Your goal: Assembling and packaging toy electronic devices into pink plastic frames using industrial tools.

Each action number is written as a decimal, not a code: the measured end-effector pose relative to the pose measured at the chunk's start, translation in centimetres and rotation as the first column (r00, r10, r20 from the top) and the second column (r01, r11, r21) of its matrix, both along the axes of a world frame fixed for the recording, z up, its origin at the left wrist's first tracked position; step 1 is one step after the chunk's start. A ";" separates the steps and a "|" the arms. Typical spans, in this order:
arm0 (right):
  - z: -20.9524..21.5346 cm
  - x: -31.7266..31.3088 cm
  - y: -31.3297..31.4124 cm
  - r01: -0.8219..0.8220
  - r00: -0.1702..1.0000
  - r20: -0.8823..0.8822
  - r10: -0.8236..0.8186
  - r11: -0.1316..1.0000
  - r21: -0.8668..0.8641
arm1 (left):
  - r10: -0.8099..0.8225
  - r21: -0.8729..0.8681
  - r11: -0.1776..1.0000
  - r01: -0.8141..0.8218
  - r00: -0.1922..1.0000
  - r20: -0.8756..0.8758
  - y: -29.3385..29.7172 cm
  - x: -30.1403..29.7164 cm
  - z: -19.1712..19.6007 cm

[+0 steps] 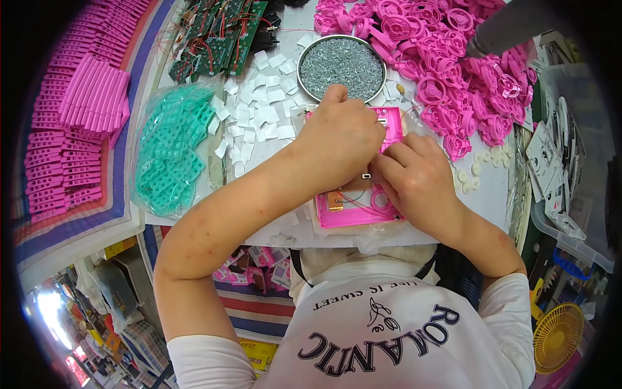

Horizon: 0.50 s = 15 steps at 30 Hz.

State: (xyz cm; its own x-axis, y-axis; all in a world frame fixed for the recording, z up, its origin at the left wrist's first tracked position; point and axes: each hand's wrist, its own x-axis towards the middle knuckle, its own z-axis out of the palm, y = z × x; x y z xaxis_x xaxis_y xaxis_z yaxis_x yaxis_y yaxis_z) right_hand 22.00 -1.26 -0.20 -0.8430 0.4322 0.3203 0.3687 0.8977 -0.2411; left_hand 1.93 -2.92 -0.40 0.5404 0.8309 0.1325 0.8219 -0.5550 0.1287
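Observation:
A shallow pink plastic case [327, 219] lies open-side up on the worktable in front of me. In it sit a brown circuit board [358, 185], a small copper-coloured block [335, 201] and thin wires [374, 210]. My left hand [343, 137] is over the case's far half, fingers curled and closed; whatever they hold is hidden underneath. Across the case's right edge lies my right hand [420, 176], thumb and fingers bent together against the case. Just beyond my left hand stands a round tin [342, 68] full of small silvery screws.
Pink ring-shaped parts [447, 71] heap up at the far right, below a grey tool [512, 29]. White paper squares [262, 107] lie scattered left of the tin. Further left are a bag of turquoise keypads [172, 152], green circuit boards [223, 39] and stacked pink parts [94, 97].

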 end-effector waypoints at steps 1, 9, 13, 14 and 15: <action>0.3 0.0 0.1 0.006 1.000 0.021 -0.006 1.000 -0.015 | -0.022 -0.019 1.000 0.021 0.997 -0.071 0.2 0.3 0.2; 1.1 -0.9 1.4 0.047 0.993 0.108 -0.056 0.995 0.087 | 0.189 -0.359 0.920 -0.157 0.980 0.055 1.6 0.5 0.5; 1.4 -1.2 2.1 0.002 0.975 0.223 -0.022 0.996 0.087 | 0.282 -0.346 0.907 -0.240 0.956 0.077 2.2 0.9 0.5; 1.3 -1.2 2.3 -0.008 0.977 0.214 -0.008 0.997 0.072 | 0.309 -0.312 0.912 -0.267 0.947 0.094 2.3 0.8 0.4; 1.0 -1.2 2.5 -0.018 0.978 0.206 0.006 0.998 0.058 | 0.331 -0.361 0.888 -0.284 0.941 0.072 2.4 0.7 0.3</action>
State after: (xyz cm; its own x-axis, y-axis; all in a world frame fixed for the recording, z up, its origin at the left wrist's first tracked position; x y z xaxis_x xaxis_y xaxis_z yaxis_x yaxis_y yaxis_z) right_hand 20.78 1.25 0.83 -0.8985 0.4073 0.1638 0.3941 0.9127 -0.1078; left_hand 2.64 -0.56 -0.06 0.2479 0.9590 -0.1376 0.9076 -0.1802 0.3793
